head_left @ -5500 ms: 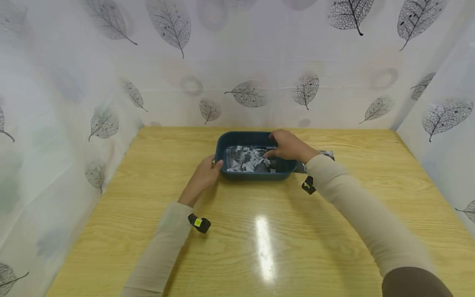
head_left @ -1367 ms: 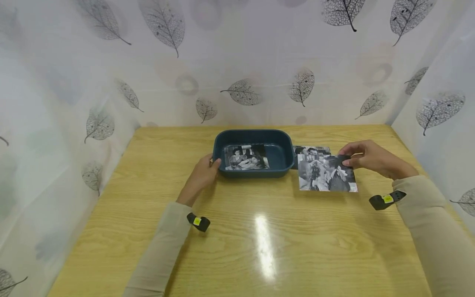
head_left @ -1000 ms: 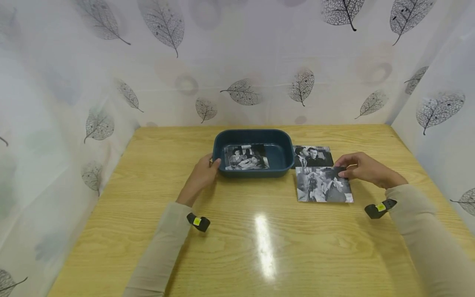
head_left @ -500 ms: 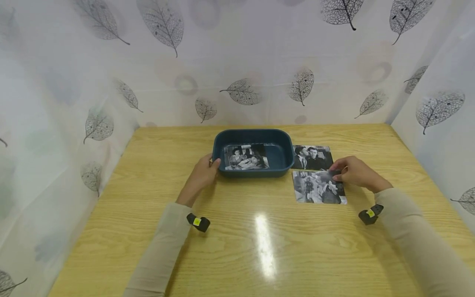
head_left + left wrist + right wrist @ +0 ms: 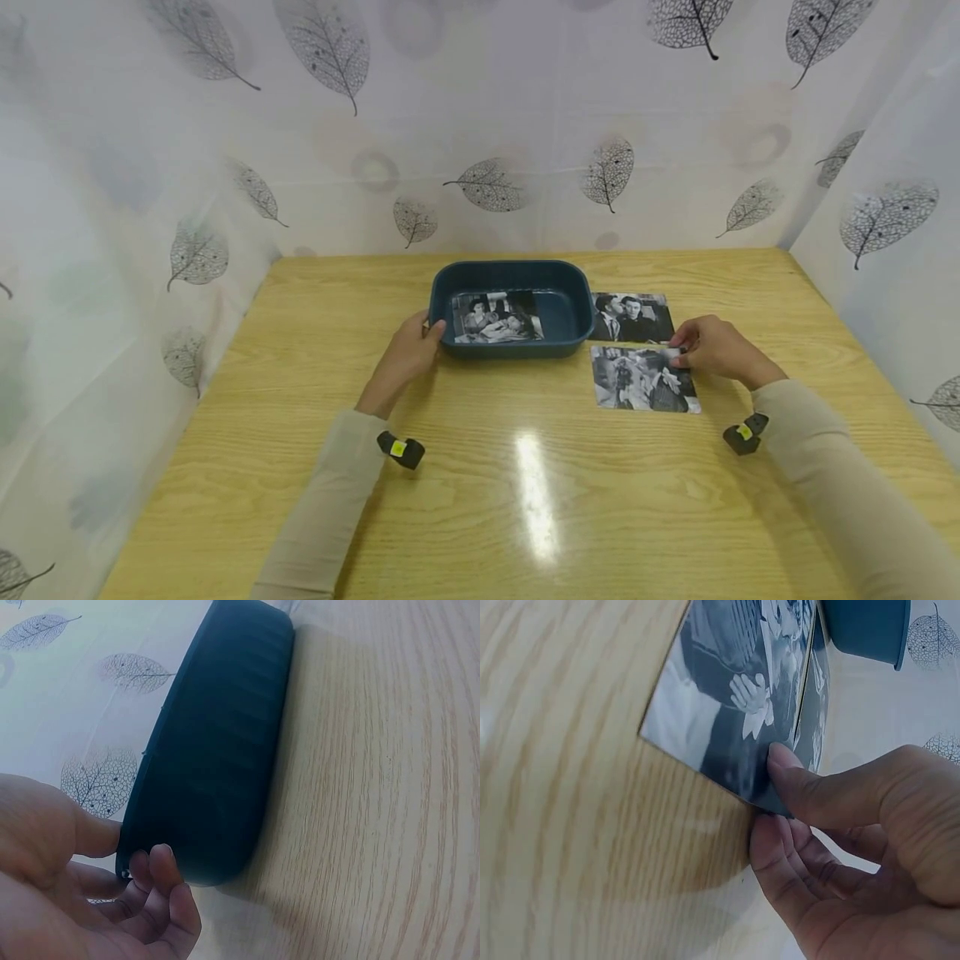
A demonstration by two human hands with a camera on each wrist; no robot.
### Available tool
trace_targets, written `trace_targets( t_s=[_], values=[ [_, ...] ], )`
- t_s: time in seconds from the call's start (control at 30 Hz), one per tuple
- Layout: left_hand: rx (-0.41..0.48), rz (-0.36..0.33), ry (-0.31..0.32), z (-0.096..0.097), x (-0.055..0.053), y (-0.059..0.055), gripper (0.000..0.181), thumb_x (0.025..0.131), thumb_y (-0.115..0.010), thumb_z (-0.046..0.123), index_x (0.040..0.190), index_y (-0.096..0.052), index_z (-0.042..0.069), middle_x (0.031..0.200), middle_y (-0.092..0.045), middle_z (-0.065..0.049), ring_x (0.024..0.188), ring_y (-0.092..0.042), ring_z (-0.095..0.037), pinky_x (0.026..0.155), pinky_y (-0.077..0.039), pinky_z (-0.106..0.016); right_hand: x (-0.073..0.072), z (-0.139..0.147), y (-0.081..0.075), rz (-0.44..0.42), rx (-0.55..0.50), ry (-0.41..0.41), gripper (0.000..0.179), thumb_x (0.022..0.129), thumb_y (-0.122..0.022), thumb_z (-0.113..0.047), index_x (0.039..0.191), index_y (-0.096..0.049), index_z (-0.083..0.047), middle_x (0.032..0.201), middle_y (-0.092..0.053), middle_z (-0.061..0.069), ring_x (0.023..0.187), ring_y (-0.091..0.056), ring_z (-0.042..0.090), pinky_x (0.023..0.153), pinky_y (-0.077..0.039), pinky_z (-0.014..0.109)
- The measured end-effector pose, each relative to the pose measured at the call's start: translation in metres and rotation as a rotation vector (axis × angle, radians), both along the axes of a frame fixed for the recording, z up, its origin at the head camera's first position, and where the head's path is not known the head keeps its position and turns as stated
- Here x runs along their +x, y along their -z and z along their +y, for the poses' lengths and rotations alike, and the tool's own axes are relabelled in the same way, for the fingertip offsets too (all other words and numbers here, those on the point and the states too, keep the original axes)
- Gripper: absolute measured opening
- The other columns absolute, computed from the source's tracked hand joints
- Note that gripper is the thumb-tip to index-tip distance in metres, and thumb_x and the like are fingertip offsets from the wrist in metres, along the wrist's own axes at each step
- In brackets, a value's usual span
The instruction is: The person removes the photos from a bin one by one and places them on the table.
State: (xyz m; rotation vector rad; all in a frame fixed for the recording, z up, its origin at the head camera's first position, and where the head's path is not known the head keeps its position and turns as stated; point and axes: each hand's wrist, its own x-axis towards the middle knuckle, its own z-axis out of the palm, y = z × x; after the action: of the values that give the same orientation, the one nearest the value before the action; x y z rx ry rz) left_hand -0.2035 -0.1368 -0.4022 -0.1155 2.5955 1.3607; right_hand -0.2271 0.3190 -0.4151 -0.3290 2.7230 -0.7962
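A dark teal plastic basin (image 5: 513,351) stands near the back of the table, with a black-and-white photo (image 5: 498,318) lying inside it. My left hand (image 5: 407,350) grips the basin's left end, thumb over the rim and fingers against the outer wall, as the left wrist view shows. To the basin's right lies another black-and-white photo (image 5: 633,318) showing two people. Just in front of it is a further photo (image 5: 643,382), flat and close on the table. My right hand (image 5: 720,350) pinches this photo's far right corner between thumb and fingers.
The wooden table (image 5: 450,500) reaches back to a white curtain (image 5: 525,100) printed with grey leaves, which also encloses both sides. Each sleeve carries a small black wrist camera, one on the left (image 5: 402,451) and one on the right (image 5: 745,434).
My right hand went from inside the basin to the right with a photo, then lowered it in front of the other photo on the table. The left hand stayed on the basin.
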Motion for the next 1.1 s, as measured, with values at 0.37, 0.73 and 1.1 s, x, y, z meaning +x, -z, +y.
trace_targets(
  t_s=[0.37,0.73,1.1],
  values=[
    [0.002,-0.004,-0.008,0.000,0.002,0.000,0.044,0.111,-0.042,0.027,0.148,-0.045,0.003,0.097,-0.060,-0.013,0.083,-0.058,-0.024,0.067,-0.046,-0.031,-0.001,0.002,0.001,-0.015,0.007,0.005,0.026,0.085,-0.082,-0.011,0.099,-0.070,0.006,0.088,-0.066,0.012,0.080,-0.061,0.025,0.073,-0.051,0.044],
    [0.011,0.001,-0.008,-0.001,0.001,0.001,0.044,0.111,-0.042,0.026,0.148,-0.045,0.002,0.095,-0.060,-0.013,0.081,-0.057,-0.022,0.067,-0.045,-0.032,-0.001,0.001,-0.002,-0.010,0.014,0.011,0.026,0.084,-0.083,-0.013,0.097,-0.070,0.005,0.088,-0.068,0.012,0.081,-0.063,0.025,0.073,-0.051,0.044],
    [-0.029,0.054,0.021,0.000,-0.001,0.004,0.047,0.110,-0.044,0.024,0.151,-0.042,0.001,0.094,-0.064,-0.015,0.081,-0.061,-0.024,0.067,-0.046,-0.032,-0.006,-0.009,-0.029,0.003,-0.079,0.015,0.018,0.092,-0.070,-0.002,0.106,-0.066,0.010,0.095,-0.067,0.017,0.080,-0.067,0.028,0.069,-0.055,0.040]
  ],
)
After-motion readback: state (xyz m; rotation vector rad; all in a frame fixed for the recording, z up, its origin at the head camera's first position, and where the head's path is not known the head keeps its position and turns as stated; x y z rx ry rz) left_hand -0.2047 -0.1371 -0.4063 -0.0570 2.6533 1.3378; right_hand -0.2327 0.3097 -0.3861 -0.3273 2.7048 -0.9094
